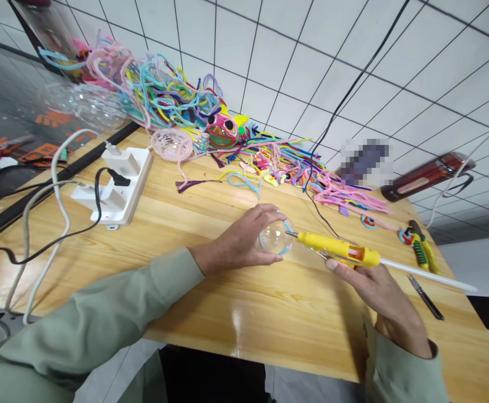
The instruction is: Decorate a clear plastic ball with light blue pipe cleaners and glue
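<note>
My left hand is closed around a clear plastic ball with light blue pipe cleaner along its rim. In my right hand is a yellow hot glue gun, its metal nozzle pointing left at the right side of the ball. The tip is at or very near the blue edge; whether it touches I cannot tell. A long white glue stick sticks out of the gun's back end. The gun's handle and trigger are mostly hidden by my fingers.
Behind lie heaps of coloured pipe cleaners and a decorated ball. A white power strip with cables stands left. Toward the right are a red flask, yellow-green pliers and a craft knife. A black cord hangs across the back.
</note>
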A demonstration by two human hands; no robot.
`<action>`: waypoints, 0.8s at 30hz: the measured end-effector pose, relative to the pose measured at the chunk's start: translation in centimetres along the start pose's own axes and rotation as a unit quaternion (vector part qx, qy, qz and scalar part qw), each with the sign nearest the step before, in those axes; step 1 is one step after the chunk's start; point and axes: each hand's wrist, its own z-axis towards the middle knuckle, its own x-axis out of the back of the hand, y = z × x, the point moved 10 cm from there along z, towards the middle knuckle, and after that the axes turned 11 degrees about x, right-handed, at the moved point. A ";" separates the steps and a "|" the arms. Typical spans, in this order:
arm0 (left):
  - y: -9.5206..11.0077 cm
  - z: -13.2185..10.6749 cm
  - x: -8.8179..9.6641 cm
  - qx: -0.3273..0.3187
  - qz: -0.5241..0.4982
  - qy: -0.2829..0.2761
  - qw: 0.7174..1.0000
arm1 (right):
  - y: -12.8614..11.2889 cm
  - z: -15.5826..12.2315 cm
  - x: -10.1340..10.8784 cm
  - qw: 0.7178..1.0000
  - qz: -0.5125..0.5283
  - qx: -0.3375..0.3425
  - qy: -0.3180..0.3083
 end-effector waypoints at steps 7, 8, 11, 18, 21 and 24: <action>0.3 -0.1 0.1 -0.021 -0.001 0.008 1.000 | -0.1 0.1 0.2 1.000 -0.009 0.005 0.011; 0.3 -0.1 0.1 -0.022 -0.001 0.008 1.000 | 0.0 0.0 0.3 1.000 -0.012 0.005 0.011; 0.3 -0.1 0.1 -0.019 -0.001 0.007 1.000 | 0.4 0.1 0.6 1.000 -0.019 0.002 0.019; 0.3 0.0 0.1 -0.016 0.005 0.006 1.000 | 0.8 0.6 0.6 0.999 -0.036 0.029 -0.010; 0.2 0.0 0.0 -0.016 0.006 0.005 1.000 | 0.7 0.7 0.2 0.999 -0.018 0.042 -0.027; 0.2 -0.1 0.0 -0.020 0.005 0.005 1.000 | 0.5 0.7 0.0 0.999 -0.006 0.045 -0.030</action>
